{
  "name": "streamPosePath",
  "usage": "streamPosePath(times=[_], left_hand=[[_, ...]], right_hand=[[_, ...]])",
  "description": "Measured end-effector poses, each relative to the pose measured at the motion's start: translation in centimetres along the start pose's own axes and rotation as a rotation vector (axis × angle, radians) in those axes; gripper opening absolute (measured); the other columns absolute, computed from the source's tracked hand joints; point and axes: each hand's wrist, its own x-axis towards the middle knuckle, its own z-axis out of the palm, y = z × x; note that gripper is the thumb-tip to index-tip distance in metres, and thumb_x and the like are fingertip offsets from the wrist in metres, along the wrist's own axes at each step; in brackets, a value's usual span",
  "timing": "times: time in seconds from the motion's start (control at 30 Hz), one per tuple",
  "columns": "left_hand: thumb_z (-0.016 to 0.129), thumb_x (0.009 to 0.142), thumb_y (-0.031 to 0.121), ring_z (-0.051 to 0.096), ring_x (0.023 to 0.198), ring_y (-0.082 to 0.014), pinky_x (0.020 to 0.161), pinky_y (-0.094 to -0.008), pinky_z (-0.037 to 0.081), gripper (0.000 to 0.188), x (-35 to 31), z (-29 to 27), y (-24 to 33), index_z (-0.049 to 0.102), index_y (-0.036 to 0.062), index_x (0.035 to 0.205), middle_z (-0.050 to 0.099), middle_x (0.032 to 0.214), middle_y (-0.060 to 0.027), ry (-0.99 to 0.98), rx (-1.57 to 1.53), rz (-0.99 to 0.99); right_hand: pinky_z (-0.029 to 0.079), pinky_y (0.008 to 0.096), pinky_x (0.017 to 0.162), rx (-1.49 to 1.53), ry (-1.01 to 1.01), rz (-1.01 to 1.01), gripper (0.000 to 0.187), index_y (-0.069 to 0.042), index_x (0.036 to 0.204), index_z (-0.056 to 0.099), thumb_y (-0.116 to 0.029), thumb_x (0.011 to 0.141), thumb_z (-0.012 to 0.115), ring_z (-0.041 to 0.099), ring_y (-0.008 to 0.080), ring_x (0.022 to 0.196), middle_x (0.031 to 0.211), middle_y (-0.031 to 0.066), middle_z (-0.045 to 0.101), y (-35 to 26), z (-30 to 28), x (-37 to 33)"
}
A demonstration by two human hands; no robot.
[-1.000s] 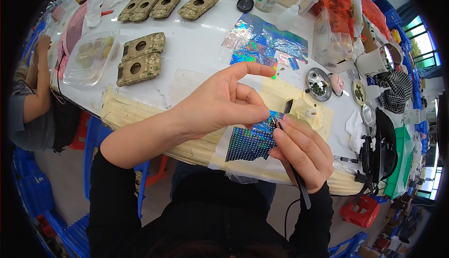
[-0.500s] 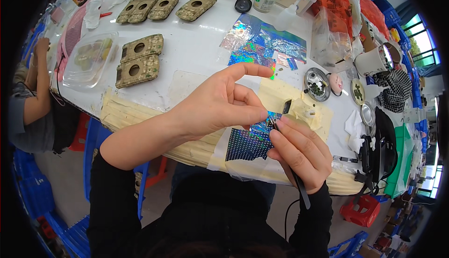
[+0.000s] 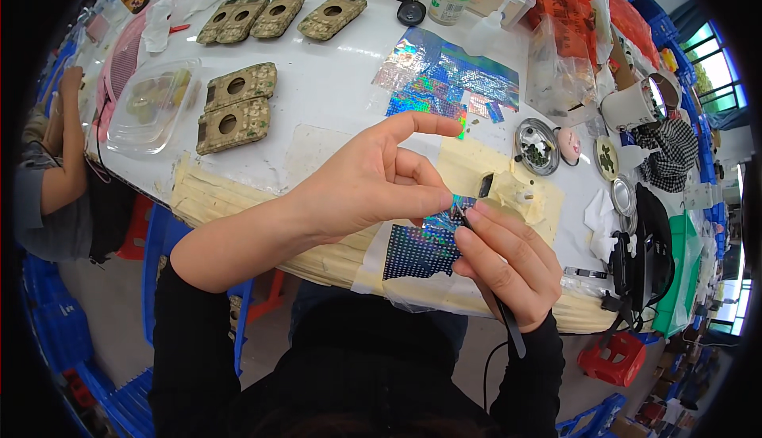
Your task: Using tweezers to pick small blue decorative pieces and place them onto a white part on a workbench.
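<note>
Between its thumb and curled fingers, my left hand (image 3: 369, 180) pinches a small piece of shiny blue holographic film (image 3: 441, 220); its index finger stretches out above. My right hand (image 3: 516, 267) is closed around black tweezers (image 3: 509, 325), whose tips meet the film close to my left thumb. Whatever tiny part the tips may grip is too small to make out. Below both hands, a dotted holographic sheet (image 3: 417, 257) lies on white backing at the table's near edge. Further off are more holographic sheets (image 3: 476, 73), with small cut pieces beside them.
Several camouflage toy tank hulls (image 3: 333, 16) stand at the left and back. A clear plastic box (image 3: 151, 105) is at far left. Right of my hands are a metal dish (image 3: 537, 146) of dark bits, a white mug (image 3: 631, 106) and a black bag (image 3: 647, 240). Another person sits at left.
Both hands stay nearly in place. The piece of film between them has tilted a little, and more of its dotted surface shows now.
</note>
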Motion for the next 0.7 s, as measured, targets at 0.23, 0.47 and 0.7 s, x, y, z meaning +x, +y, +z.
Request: streamPosePath(times=[0.23, 0.47, 0.7], left_hand=[[0.069, 0.084, -0.002, 0.063, 0.076, -0.0059, 0.07, -0.0185, 0.049, 0.069, -0.07, 0.12, 0.18, 0.035, 0.0011, 0.143, 0.068, 0.082, -0.0044, 0.011, 0.002, 0.0], [0.068, 0.084, -0.001, 0.063, 0.075, -0.0051, 0.069, -0.0178, 0.048, 0.069, -0.13, 0.23, 0.24, 0.035, 0.0019, 0.144, 0.067, 0.081, -0.0033, 0.026, 0.033, 0.019], [0.068, 0.084, -0.001, 0.062, 0.073, -0.0044, 0.066, -0.0175, 0.046, 0.07, -0.22, 0.51, 0.39, 0.034, 0.0021, 0.145, 0.067, 0.079, -0.0026, 0.039, 0.084, 0.033]], right_hand=[[0.059, 0.0335, 0.075, -0.005, -0.003, 0.004, 0.035, -0.004, 0.105, 0.071, -0.014, 0.073, 0.08, 0.07, 0.0284, 0.094, 0.1, 0.0143, 0.07, -0.12, -0.07, 0.03], [0.06, 0.0339, 0.075, -0.004, 0.004, 0.01, 0.034, -0.003, 0.105, 0.071, -0.013, 0.074, 0.08, 0.07, 0.0285, 0.094, 0.099, 0.0143, 0.07, -0.04, 0.01, 0.04], [0.06, 0.034, 0.074, 0.002, 0.017, 0.013, 0.033, -0.003, 0.105, 0.071, -0.012, 0.074, 0.079, 0.07, 0.0286, 0.093, 0.099, 0.0143, 0.07, 0.05, 0.16, 0.04]])
